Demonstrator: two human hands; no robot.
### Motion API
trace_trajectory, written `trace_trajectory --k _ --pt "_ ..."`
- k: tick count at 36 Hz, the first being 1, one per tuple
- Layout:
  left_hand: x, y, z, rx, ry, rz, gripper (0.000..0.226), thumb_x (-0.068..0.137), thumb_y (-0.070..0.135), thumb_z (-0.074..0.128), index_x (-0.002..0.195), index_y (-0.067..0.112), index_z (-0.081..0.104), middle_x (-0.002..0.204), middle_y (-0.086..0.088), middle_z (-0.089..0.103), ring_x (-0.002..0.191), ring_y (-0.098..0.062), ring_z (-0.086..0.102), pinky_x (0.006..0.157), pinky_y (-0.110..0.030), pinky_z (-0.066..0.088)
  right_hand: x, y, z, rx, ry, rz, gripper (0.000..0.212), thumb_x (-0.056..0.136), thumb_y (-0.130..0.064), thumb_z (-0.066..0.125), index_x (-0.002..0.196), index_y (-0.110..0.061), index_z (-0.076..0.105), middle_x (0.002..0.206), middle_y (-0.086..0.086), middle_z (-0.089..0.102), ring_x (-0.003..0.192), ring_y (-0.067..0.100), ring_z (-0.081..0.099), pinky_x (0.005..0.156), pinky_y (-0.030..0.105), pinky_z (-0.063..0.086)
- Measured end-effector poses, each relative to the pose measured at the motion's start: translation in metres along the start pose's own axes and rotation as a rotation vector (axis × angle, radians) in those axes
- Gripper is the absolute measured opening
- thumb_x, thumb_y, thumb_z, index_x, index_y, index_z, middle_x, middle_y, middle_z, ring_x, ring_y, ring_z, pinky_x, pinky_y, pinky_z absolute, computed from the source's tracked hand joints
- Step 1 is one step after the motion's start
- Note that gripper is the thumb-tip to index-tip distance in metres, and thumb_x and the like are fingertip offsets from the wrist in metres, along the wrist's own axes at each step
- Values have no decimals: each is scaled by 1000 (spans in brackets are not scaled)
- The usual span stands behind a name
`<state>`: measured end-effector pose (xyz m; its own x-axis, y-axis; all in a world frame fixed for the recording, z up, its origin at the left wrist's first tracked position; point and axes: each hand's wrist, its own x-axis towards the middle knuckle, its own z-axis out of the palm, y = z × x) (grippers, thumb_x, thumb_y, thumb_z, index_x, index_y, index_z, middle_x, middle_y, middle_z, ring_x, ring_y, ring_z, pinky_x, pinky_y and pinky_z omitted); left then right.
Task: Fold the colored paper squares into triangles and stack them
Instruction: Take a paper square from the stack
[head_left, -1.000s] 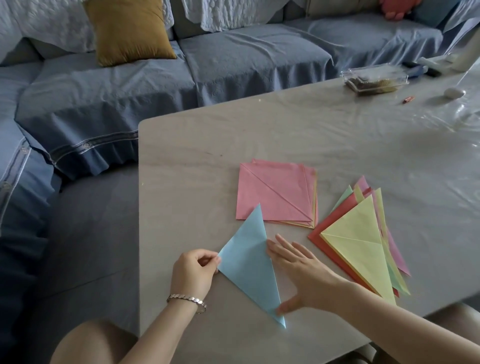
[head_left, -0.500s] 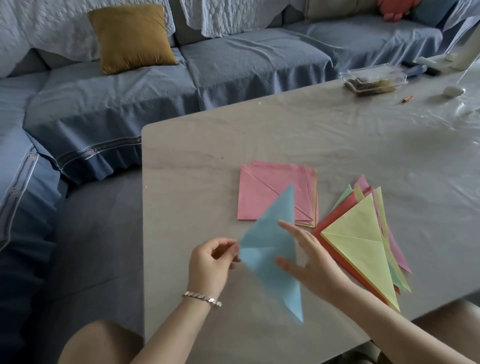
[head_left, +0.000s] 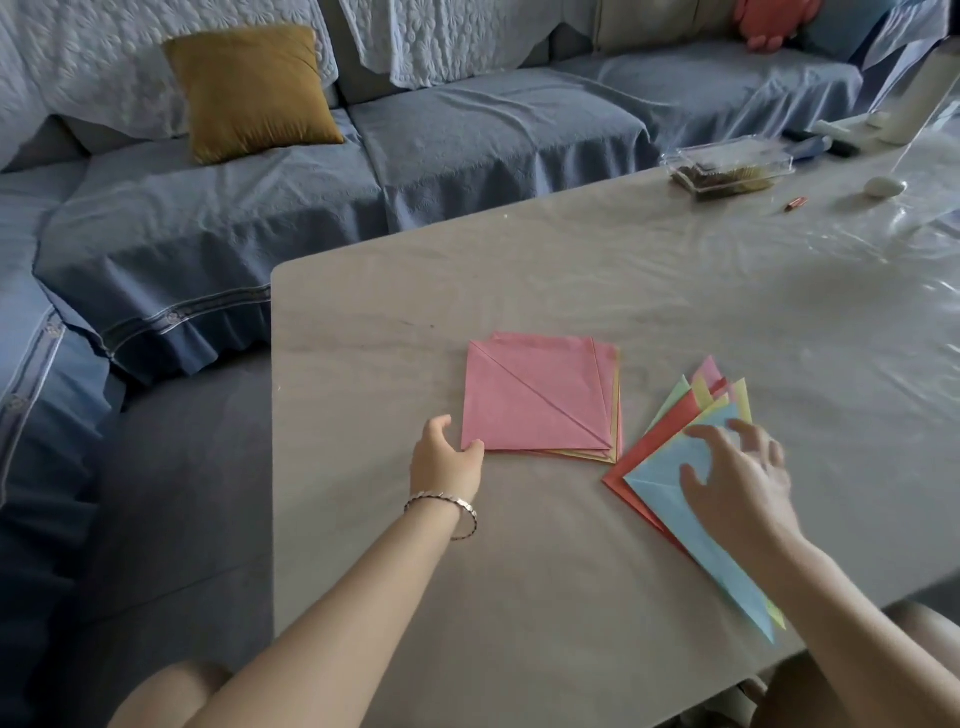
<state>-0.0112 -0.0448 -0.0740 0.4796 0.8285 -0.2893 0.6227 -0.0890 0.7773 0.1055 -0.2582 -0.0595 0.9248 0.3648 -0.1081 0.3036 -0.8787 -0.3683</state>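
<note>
if your left hand (head_left: 447, 460) drags the corner it touches instead of lifting one sheet, the pile of squares (head_left: 535, 400) may slide or give up two sheets at once; its edges already sit offset. the fanned stack of triangles (head_left: 660, 441) lies loose near the desk (head_left: 519, 571) edge, blue triangle (head_left: 657, 480) on top, and a brush from your right hand (head_left: 737, 478) could scatter it.

left hand: fingers loosely curled, thumb at the near left corner of the top pink square (head_left: 509, 421); a pinch cannot be confirmed.

right hand: fingers spread apart, holding nothing, over the blue triangle; contact unclear through blur.
</note>
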Motion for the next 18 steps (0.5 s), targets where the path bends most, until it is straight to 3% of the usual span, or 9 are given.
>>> trace_trajectory --k 3,6,8,11,14,16,18 --pt "4 5 1 -24 -27 -20 51 86 17 56 134 12 38 136 -8 46 120 -21 47 94 -27 36 4 -22 16 68 -73 -231 42 85 -14 59 127 -17 53 145 6 35 134 24 29 107 35 26" --pt "5 9 1 -61 -50 -47 51 86 17 55 134 13 39 134 -9 48 116 -21 50 91 -25 37 11 -42 36 28 -169 -405 52 90 -19 52 140 -19 37 154 4 20 142 18 17 111 29 17" --pt "5 11 1 -77 -54 -52 50 86 16 56 133 13 40 127 -7 54 104 -19 54 84 -23 37 16 -51 47 -56 -194 -464 50 95 -26 43 143 -20 29 154 -1 18 143 14 12 110 27 13" --pt "5 13 2 -91 -9 -27 45 84 13 56 128 13 45 110 -2 61 85 -15 52 76 -21 37 19 -54 63 -99 -176 -548 38 93 -27 38 130 -20 44 139 -4 38 135 15 27 102 28 24" --pt "7 14 4 -109 45 -16 43 81 14 61 122 13 49 94 1 59 80 -16 52 73 -22 37 18 -51 76 -76 -89 -649 38 81 -27 40 111 -16 60 115 -1 57 115 21 52 94 34 41" --pt "8 16 5 -111 65 -9 42 79 17 67 117 12 52 95 0 58 80 -16 52 73 -21 37 15 -51 78 -59 -24 -694 34 73 -25 49 101 -15 65 103 -2 62 99 22 62 84 34 50" --pt "11 18 6 -111 83 -12 37 76 18 70 110 11 55 100 -1 61 80 -15 54 73 -22 38 13 -50 77 -73 -2 -720 35 72 -27 45 99 -17 65 99 -4 62 94 19 64 79 31 51"
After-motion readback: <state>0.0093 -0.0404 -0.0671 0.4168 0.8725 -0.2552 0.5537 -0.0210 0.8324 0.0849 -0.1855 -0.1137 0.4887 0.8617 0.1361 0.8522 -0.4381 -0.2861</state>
